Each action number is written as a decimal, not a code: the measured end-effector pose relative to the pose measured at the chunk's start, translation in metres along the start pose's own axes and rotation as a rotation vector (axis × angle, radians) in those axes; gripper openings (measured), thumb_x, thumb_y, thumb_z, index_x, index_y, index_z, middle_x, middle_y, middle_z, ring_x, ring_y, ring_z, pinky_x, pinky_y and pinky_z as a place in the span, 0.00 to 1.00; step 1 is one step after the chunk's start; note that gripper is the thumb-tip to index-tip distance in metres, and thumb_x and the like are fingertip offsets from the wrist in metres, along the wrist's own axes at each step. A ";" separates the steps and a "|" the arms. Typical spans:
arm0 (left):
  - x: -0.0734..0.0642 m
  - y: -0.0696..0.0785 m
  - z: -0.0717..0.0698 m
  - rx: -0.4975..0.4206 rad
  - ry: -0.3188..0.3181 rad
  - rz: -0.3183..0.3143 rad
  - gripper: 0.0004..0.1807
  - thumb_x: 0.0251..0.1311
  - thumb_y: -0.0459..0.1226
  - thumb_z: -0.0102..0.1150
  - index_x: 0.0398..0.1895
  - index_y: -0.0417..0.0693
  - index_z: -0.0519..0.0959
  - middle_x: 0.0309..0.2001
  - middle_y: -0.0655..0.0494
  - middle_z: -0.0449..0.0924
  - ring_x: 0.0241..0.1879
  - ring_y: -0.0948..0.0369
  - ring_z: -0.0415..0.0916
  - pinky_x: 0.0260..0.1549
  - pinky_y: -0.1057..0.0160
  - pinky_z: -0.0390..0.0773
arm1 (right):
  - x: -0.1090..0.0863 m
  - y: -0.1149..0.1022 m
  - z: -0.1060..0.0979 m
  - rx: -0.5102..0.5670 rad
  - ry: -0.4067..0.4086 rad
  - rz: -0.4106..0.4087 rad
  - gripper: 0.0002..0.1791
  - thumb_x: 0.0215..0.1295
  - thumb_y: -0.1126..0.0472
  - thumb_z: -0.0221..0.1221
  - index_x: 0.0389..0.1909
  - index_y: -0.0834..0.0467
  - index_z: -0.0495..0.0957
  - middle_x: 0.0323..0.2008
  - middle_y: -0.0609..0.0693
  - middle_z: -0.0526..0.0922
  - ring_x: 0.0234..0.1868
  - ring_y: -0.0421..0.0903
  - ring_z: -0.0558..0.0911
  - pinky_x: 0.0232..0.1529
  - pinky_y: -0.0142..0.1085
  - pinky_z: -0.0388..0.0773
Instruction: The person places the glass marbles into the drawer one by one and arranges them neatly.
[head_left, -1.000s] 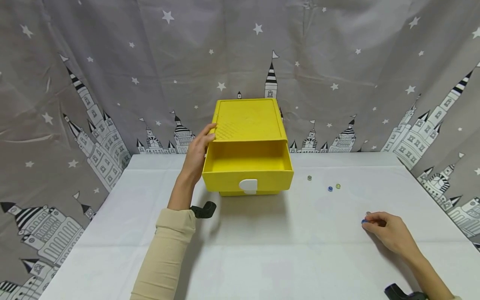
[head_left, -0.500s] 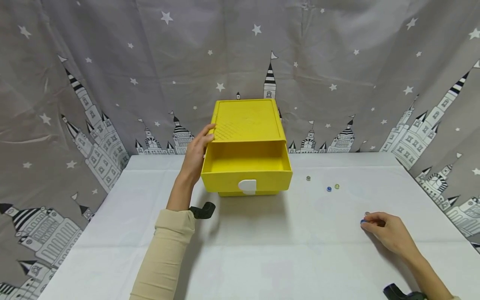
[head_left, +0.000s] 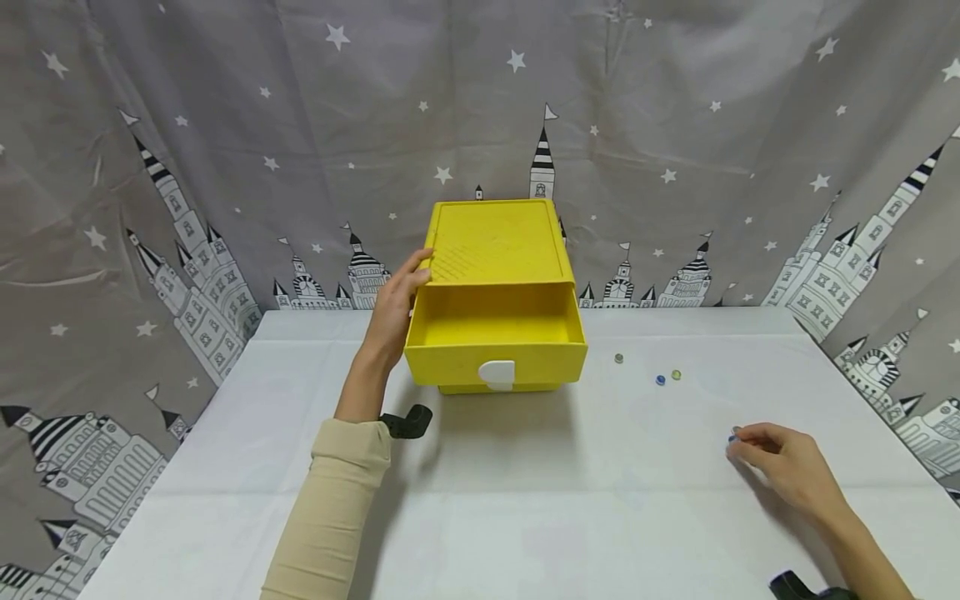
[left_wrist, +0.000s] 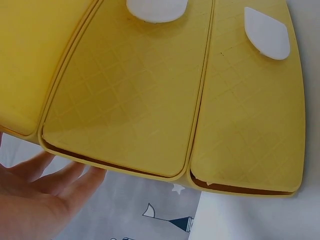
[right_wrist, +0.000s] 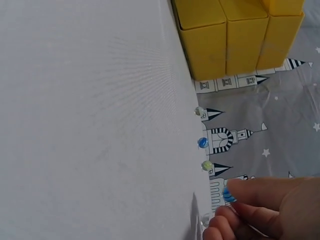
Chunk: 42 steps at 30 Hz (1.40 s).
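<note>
A yellow drawer cabinet (head_left: 495,242) stands toward the back of the table with its top drawer (head_left: 450,363) pulled out. My left hand (head_left: 392,312) rests against its left side, fingertips at the top edge. In the left wrist view, the fingers (left_wrist: 82,192) lie fairly straight beside the white-tabbed drawer fronts (left_wrist: 127,95). Low over the table at the right, my right hand (head_left: 787,462) pinches a blue-striped marble (right_wrist: 228,195) between thumb and finger. A clear marble (right_wrist: 205,219) sits close by, partly hidden by that hand.
Between cabinet and right hand lie several marbles: a dull greenish marble (head_left: 618,358), a blue marble (head_left: 661,380) and a yellow-green marble (head_left: 677,375). A white cloth covers the table (head_left: 525,517). Behind hangs a grey curtain (head_left: 300,83) printed with castles and stars.
My right fingers have shifted very slightly to the right and toward me, near the same spot. The left hand, cabinet and other marbles stay where they were.
</note>
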<state>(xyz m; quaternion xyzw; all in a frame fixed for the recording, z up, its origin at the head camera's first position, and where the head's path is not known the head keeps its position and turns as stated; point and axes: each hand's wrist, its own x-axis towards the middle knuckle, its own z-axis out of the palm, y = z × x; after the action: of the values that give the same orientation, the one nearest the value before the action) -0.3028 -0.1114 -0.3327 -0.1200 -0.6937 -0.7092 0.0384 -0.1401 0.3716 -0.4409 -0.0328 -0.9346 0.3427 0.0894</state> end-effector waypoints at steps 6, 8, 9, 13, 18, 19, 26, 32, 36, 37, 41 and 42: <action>0.001 0.000 0.000 -0.001 -0.002 0.000 0.27 0.72 0.44 0.43 0.74 0.54 0.65 0.74 0.57 0.58 0.70 0.57 0.58 0.65 0.48 0.60 | -0.001 -0.007 -0.010 0.060 0.043 -0.002 0.16 0.66 0.57 0.63 0.45 0.67 0.83 0.32 0.46 0.86 0.32 0.28 0.76 0.33 0.24 0.70; 0.001 0.000 0.001 -0.007 -0.004 0.000 0.27 0.72 0.44 0.43 0.74 0.54 0.65 0.74 0.57 0.58 0.70 0.57 0.59 0.65 0.48 0.60 | -0.001 -0.008 -0.014 0.071 0.061 0.000 0.16 0.66 0.57 0.64 0.45 0.67 0.83 0.32 0.44 0.86 0.33 0.26 0.76 0.34 0.23 0.69; 0.001 0.000 0.001 -0.010 -0.005 0.001 0.27 0.72 0.44 0.44 0.74 0.54 0.65 0.74 0.57 0.57 0.70 0.57 0.59 0.65 0.48 0.60 | -0.002 -0.009 -0.017 0.077 0.068 0.003 0.17 0.66 0.57 0.64 0.45 0.67 0.83 0.31 0.43 0.86 0.33 0.25 0.75 0.34 0.22 0.69; 0.002 0.000 0.001 -0.011 -0.005 0.000 0.27 0.72 0.44 0.44 0.74 0.54 0.65 0.74 0.57 0.57 0.70 0.57 0.58 0.65 0.48 0.60 | -0.003 -0.011 -0.027 0.080 0.091 0.037 0.19 0.66 0.54 0.64 0.46 0.68 0.82 0.31 0.36 0.84 0.34 0.22 0.73 0.32 0.22 0.69; 0.002 0.000 0.001 -0.009 -0.004 0.005 0.27 0.72 0.44 0.44 0.74 0.54 0.65 0.74 0.57 0.58 0.70 0.57 0.59 0.65 0.48 0.60 | -0.003 -0.013 -0.035 0.101 0.119 0.058 0.20 0.65 0.54 0.64 0.46 0.69 0.81 0.31 0.29 0.82 0.34 0.21 0.73 0.32 0.21 0.70; 0.002 0.000 0.001 -0.010 -0.004 0.007 0.27 0.72 0.44 0.44 0.74 0.53 0.65 0.74 0.57 0.58 0.70 0.57 0.59 0.65 0.48 0.60 | -0.003 -0.014 -0.036 0.103 0.124 0.056 0.20 0.65 0.54 0.65 0.46 0.69 0.81 0.31 0.28 0.81 0.34 0.21 0.73 0.32 0.21 0.70; 0.001 0.000 0.001 -0.005 -0.003 0.006 0.27 0.72 0.44 0.43 0.74 0.53 0.65 0.74 0.56 0.58 0.70 0.57 0.58 0.65 0.48 0.60 | -0.004 -0.017 -0.035 0.146 0.127 0.042 0.19 0.65 0.55 0.65 0.45 0.70 0.81 0.30 0.30 0.82 0.34 0.22 0.76 0.33 0.20 0.70; 0.002 0.001 0.001 -0.001 0.005 0.000 0.27 0.72 0.44 0.43 0.74 0.54 0.65 0.74 0.57 0.58 0.70 0.57 0.59 0.65 0.48 0.60 | -0.005 -0.026 -0.033 0.169 0.125 0.020 0.18 0.64 0.56 0.65 0.44 0.69 0.81 0.30 0.32 0.83 0.34 0.24 0.77 0.33 0.20 0.70; 0.001 0.001 0.001 -0.002 0.007 -0.002 0.27 0.72 0.44 0.43 0.74 0.54 0.65 0.74 0.57 0.59 0.69 0.57 0.59 0.65 0.48 0.60 | -0.006 -0.035 -0.032 0.169 0.105 0.003 0.19 0.65 0.55 0.65 0.45 0.68 0.82 0.32 0.43 0.87 0.35 0.25 0.78 0.34 0.20 0.71; 0.001 0.001 0.000 -0.002 0.007 -0.003 0.27 0.72 0.44 0.43 0.74 0.54 0.65 0.74 0.57 0.59 0.69 0.57 0.59 0.65 0.48 0.61 | -0.006 -0.037 -0.031 0.168 0.099 -0.005 0.19 0.65 0.55 0.65 0.45 0.68 0.81 0.33 0.45 0.87 0.35 0.26 0.78 0.34 0.20 0.71; 0.001 0.000 0.000 -0.007 0.012 -0.008 0.27 0.73 0.44 0.43 0.73 0.55 0.66 0.73 0.57 0.59 0.68 0.57 0.60 0.65 0.49 0.61 | -0.006 -0.045 -0.028 0.172 0.089 -0.039 0.18 0.66 0.57 0.64 0.46 0.68 0.81 0.34 0.50 0.87 0.35 0.26 0.80 0.35 0.20 0.72; 0.001 0.000 -0.001 -0.009 0.012 -0.009 0.27 0.73 0.44 0.43 0.73 0.55 0.66 0.73 0.57 0.59 0.68 0.57 0.60 0.64 0.49 0.61 | -0.006 -0.047 -0.027 0.175 0.089 -0.048 0.17 0.66 0.58 0.64 0.47 0.68 0.81 0.34 0.50 0.87 0.35 0.27 0.80 0.35 0.20 0.72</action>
<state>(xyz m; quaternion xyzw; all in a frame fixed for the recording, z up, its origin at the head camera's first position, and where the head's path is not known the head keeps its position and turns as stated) -0.3038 -0.1118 -0.3329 -0.1128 -0.6906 -0.7133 0.0390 -0.1290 0.3520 -0.3908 -0.0176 -0.8968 0.4189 0.1415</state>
